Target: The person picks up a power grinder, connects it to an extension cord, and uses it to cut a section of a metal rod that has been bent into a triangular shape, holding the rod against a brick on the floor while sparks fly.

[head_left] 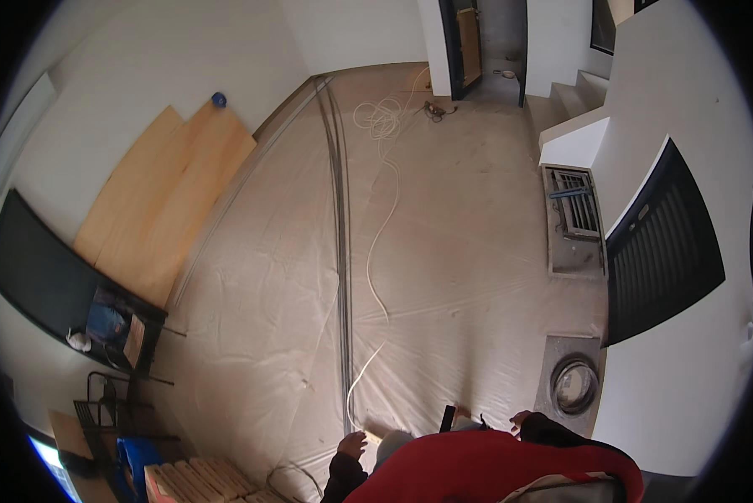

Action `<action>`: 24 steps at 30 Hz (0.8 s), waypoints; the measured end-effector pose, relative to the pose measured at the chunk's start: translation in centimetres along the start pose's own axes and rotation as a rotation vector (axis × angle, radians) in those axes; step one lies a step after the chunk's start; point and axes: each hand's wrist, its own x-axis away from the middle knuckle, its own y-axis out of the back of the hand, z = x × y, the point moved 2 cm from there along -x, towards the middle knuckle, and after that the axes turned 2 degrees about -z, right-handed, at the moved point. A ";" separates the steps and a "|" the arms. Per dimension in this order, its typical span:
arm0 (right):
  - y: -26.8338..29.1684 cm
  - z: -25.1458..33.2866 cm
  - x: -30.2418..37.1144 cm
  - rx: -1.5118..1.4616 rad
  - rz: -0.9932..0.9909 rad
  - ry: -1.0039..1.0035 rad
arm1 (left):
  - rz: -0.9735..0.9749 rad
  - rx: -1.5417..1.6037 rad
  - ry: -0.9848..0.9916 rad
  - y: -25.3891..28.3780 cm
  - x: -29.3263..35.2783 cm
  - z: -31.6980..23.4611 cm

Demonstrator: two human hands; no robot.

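Observation:
My left hand (353, 445) hangs at the lower edge, left of my red top (485, 469). Its fingers are loosely bent and I see nothing in them. Close beside it, a white cable (350, 394) runs down the covered floor, next to a bundle of long dark strips (340, 251). My right hand (521, 418) is out to the right of the red top, its fingers apart and no object visible in it. Between the hands a small dark upright piece (449, 417) pokes out past my top; I cannot make out its kind.
A plastic sheet (452, 251) covers the floor. Plywood boards (171, 201) lean on the left wall. On the right are a metal grate (576, 201), a round ring-shaped object (574, 384) and a black louvred door (666, 243). A power tool (435, 111) lies far off near coiled cable (379, 119).

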 end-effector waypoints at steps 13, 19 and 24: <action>15.7 26.8 -10.7 -0.700 -0.222 0.210 | 0.111 -1.500 -0.236 3.4 -24.4 -25.7; 19.3 40.6 -5.0 -0.826 -0.304 0.150 | -0.022 -0.468 0.233 1.1 -40.0 -47.0; 24.6 43.1 -14.7 -0.599 -0.233 0.037 | 0.069 -0.279 -0.047 -9.9 -51.5 -68.8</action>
